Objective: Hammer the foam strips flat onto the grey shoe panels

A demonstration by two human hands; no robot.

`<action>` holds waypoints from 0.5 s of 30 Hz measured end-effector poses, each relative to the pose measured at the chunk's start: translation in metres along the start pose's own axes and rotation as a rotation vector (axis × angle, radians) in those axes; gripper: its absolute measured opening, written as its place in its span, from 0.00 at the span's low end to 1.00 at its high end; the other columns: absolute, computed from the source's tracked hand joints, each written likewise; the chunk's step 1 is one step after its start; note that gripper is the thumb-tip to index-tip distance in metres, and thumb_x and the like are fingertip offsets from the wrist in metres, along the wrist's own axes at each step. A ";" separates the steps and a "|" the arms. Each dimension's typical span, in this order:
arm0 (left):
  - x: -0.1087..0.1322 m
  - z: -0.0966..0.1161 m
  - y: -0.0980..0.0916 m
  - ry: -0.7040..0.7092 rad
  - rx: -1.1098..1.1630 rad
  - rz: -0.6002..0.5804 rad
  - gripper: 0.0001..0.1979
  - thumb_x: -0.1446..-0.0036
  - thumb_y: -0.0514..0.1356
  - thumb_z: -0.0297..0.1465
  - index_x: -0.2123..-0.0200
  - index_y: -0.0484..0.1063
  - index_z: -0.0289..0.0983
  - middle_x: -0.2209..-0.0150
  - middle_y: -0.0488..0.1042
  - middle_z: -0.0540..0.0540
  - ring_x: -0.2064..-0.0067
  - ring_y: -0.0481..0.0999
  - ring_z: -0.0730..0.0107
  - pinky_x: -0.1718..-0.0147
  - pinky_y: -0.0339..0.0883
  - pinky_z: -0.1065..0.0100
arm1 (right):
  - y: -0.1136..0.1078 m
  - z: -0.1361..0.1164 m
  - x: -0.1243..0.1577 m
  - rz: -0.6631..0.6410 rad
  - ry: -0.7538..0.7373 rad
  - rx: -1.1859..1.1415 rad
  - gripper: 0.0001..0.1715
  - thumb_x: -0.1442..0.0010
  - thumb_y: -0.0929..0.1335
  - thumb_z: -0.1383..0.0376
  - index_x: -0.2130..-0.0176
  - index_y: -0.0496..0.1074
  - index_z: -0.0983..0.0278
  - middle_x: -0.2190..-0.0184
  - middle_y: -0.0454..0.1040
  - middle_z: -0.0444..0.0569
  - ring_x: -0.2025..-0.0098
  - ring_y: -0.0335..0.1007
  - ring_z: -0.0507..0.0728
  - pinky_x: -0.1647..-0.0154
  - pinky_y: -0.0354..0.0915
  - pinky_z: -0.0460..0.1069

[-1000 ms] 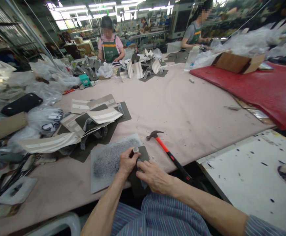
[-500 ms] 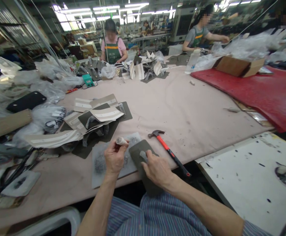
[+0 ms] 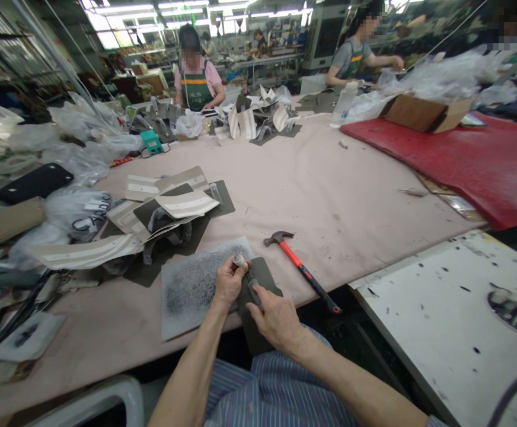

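Note:
My left hand [image 3: 228,281] is closed round a small punch-like tool [image 3: 239,260] with a pale round top, its lower end down on a dark olive leather piece [image 3: 265,275]. My right hand [image 3: 275,316] presses that piece flat at the table's near edge, fingers pinched near a small grey tab. The piece lies partly on a grey speckled pad [image 3: 191,287]. A hammer [image 3: 300,270] with an orange and black handle lies just right of the piece, untouched.
A pile of cut olive and cream leather pieces [image 3: 169,213] lies left of centre. Plastic bags [image 3: 76,213] crowd the left edge. A red mat [image 3: 454,160] and cardboard box [image 3: 425,112] sit at right. Other people work at the far end.
My left hand, which had lifted the tool off to the left half a second ago, has brought it back down onto the leather piece. My right hand stays on the piece.

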State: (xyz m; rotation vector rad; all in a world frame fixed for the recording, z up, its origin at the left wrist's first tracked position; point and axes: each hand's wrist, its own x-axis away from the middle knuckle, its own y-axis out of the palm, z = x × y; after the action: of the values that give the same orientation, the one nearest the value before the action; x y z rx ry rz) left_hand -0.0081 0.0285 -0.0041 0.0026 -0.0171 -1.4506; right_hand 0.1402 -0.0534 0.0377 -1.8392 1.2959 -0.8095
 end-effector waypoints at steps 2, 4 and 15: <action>0.001 -0.001 -0.002 -0.005 -0.025 -0.021 0.15 0.49 0.66 0.38 0.60 0.74 0.35 0.63 0.81 0.43 0.59 0.81 0.62 0.56 0.74 0.63 | -0.005 0.006 -0.002 0.054 -0.003 -0.073 0.25 0.32 0.64 0.55 0.41 0.65 0.65 0.54 0.76 0.54 0.55 0.75 0.61 0.56 0.66 0.53; 0.003 0.001 -0.003 -0.009 -0.039 -0.038 0.15 0.48 0.66 0.37 0.60 0.74 0.35 0.63 0.82 0.43 0.60 0.81 0.62 0.56 0.73 0.64 | -0.014 0.017 -0.007 0.139 0.009 -0.089 0.24 0.32 0.63 0.55 0.42 0.66 0.65 0.54 0.75 0.54 0.56 0.73 0.60 0.55 0.66 0.52; 0.003 0.001 -0.004 0.038 -0.173 -0.085 0.10 0.45 0.64 0.34 0.61 0.77 0.35 0.62 0.81 0.43 0.59 0.79 0.64 0.57 0.71 0.66 | -0.041 0.118 -0.030 0.115 0.322 0.305 0.14 0.35 0.66 0.60 0.54 0.70 0.68 0.59 0.69 0.57 0.56 0.67 0.64 0.57 0.61 0.54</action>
State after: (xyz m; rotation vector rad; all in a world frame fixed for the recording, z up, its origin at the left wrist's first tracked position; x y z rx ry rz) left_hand -0.0117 0.0253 -0.0035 -0.1119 0.1406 -1.5323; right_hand 0.2488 0.0094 0.0071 -1.4215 1.3713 -1.2039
